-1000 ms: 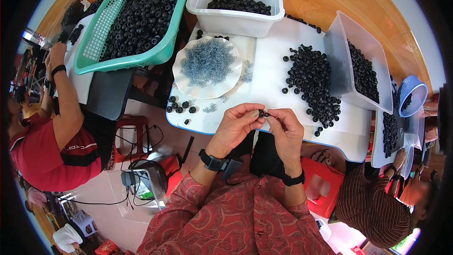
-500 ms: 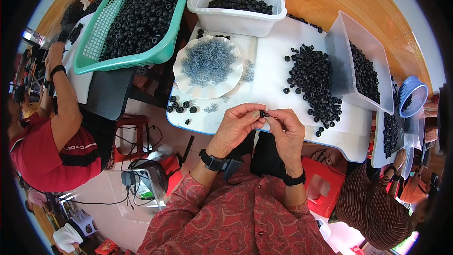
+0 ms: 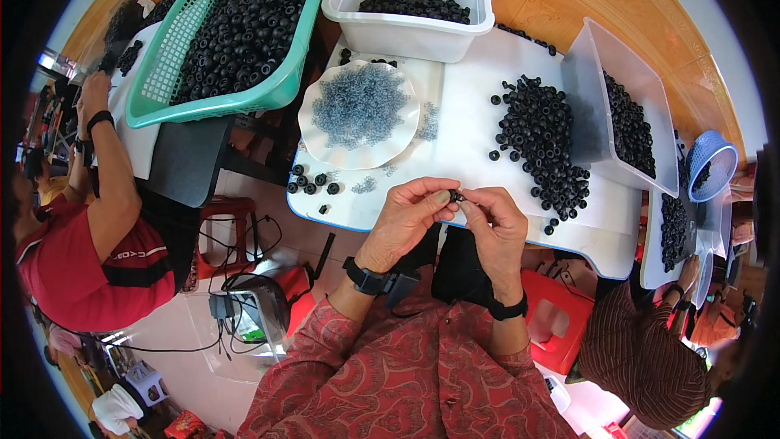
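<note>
Between my fingertips, just over the table's near edge, is a small black ring-shaped part (image 3: 456,196). My left hand (image 3: 412,215) pinches it from the left, thumb against forefinger. From the other side my right hand (image 3: 492,226) has its thumb and forefinger closed at the same part; whether they hold something tiny as well is hidden. Beyond my left hand stands a white scalloped plate (image 3: 358,159) heaped with small clear bluish rings (image 3: 359,104). A pile of loose black round parts (image 3: 536,126) lies to the right of my hands.
The white table (image 3: 467,130) also bears a white tub (image 3: 406,39) and a translucent bin (image 3: 597,106), both with black parts. A green basket (image 3: 284,85) full of them stands at left. Several loose black parts (image 3: 309,189) lie near the left edge. People sit on both sides.
My hands stay in nearly the same place, fingers still together at the black part, which is turned slightly. Nothing else has visibly moved.
</note>
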The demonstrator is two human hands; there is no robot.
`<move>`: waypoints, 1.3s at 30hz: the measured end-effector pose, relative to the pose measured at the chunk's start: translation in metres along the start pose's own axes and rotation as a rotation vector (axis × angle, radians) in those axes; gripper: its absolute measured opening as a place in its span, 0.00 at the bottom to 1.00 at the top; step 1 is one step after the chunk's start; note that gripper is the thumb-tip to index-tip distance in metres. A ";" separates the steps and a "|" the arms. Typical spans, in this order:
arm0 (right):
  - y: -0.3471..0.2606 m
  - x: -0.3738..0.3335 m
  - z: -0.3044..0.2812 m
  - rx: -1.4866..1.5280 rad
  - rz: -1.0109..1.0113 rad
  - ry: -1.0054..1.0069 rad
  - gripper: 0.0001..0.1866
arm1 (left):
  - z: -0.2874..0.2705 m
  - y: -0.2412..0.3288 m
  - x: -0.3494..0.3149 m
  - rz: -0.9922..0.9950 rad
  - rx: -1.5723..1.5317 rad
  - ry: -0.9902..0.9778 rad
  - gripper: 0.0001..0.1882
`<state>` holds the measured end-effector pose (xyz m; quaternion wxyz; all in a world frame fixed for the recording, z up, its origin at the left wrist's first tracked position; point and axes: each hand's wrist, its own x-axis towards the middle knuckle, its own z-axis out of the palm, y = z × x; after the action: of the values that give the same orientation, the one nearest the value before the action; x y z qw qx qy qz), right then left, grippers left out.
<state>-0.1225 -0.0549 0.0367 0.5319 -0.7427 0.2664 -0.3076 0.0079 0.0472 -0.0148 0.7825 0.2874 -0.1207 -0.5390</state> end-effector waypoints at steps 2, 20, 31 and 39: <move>0.000 0.000 0.000 -0.003 0.001 -0.001 0.09 | 0.000 0.000 0.000 0.006 -0.003 -0.005 0.13; 0.003 -0.001 0.000 0.022 0.011 -0.003 0.09 | 0.001 0.001 0.001 0.013 0.009 -0.001 0.13; -0.002 0.000 0.002 0.014 -0.016 0.007 0.09 | 0.001 -0.001 0.002 0.022 -0.003 0.000 0.13; -0.018 0.000 0.007 0.018 -0.027 0.023 0.09 | 0.006 0.007 -0.002 0.000 -0.166 -0.068 0.13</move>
<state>-0.1162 -0.0457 0.0521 0.5313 -0.7378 0.2595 -0.3255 0.0093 0.0483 -0.0055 0.7990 0.2032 -0.1023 -0.5567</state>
